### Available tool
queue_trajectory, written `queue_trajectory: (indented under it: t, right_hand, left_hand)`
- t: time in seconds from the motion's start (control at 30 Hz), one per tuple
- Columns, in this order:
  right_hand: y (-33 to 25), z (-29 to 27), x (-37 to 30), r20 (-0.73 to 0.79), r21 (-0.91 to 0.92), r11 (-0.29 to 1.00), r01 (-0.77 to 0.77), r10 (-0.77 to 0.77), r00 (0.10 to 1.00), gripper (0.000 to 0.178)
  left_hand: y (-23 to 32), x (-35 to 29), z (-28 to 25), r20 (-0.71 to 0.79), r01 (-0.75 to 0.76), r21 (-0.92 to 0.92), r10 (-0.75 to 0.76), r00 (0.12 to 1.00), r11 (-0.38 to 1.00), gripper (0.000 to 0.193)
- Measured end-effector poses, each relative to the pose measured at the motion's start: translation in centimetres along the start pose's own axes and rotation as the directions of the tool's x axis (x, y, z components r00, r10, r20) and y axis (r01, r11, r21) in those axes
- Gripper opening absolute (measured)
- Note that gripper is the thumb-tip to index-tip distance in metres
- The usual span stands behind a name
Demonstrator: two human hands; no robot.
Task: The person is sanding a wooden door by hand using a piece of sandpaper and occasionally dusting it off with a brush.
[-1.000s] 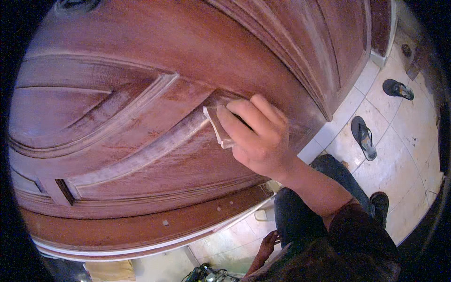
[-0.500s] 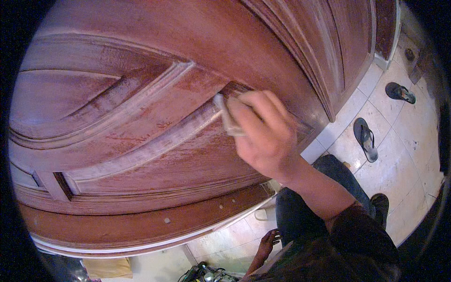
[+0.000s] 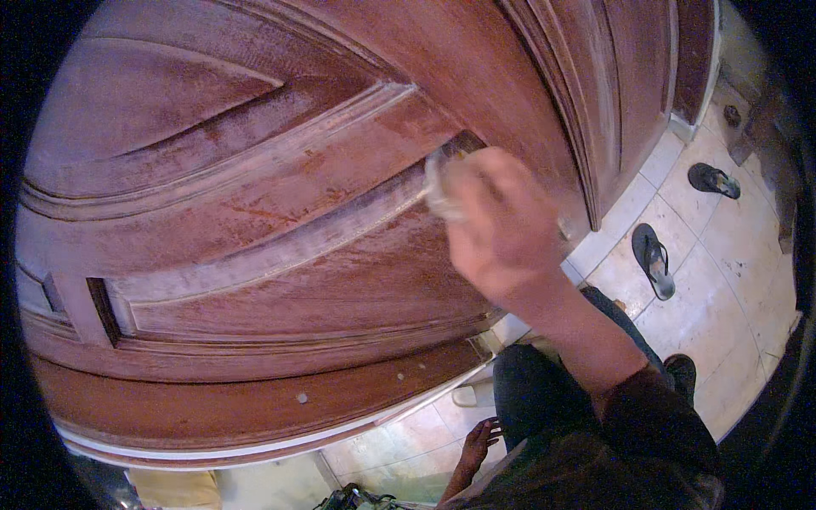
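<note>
1. Pale and folded-looking, the pad (image 3: 438, 185) is at the right end of a chalky bevelled strip (image 3: 297, 240) on the reddish-brown door (image 3: 331, 293). Its edge could catch in the dark corner (image 3: 465, 143) just beyond, I judge, or uneven pressure could wear down the strip's ridge.
2. Relative to the grip, the pad sits at the fingertips' left side, jutting toward the strip; blur hides whether its whole face touches.
3. Closed around the pad, the right hand (image 3: 510, 225) seems to pinch it between thumb and fingers. Knuckles might scrape the corner if the pad slipped.
4. Well apart, the left hand (image 3: 480, 438) hangs beside the dark trousers (image 3: 540, 387), fingers loosely spread, nothing visible in them.
5. Farther right, two dark sandals (image 3: 653, 262) lie on floor tiles (image 3: 705, 289).
</note>
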State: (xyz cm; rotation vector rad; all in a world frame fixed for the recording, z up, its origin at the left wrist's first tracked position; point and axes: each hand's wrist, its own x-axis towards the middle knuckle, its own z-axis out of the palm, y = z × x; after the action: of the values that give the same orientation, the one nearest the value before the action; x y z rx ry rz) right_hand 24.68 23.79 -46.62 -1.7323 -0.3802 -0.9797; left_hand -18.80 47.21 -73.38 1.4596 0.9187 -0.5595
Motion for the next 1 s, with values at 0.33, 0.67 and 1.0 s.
queue_trajectory:
  t: [0.33,0.67,1.0]
  right_hand:
    - [-3.0,-0.9,0.6,0.191,-0.006,0.991,0.132,-0.128,0.973,0.032]
    - [-1.9,-11.2,-3.4,0.26,0.01,0.974,-0.226,0.216,0.941,0.019]
    - [-0.5,-9.1,-16.1,0.731,0.091,0.867,-0.491,0.276,0.623,0.071]
  left_hand:
    - [-3.0,2.4,-1.2,-0.027,-0.029,-0.041,0.028,0.999,0.999,0.05]
    - [5.0,4.8,2.4,0.126,-0.477,-0.038,0.478,0.869,0.878,0.038]
    - [23.6,1.8,14.7,0.254,-0.461,-0.566,0.677,0.69,0.683,0.055]
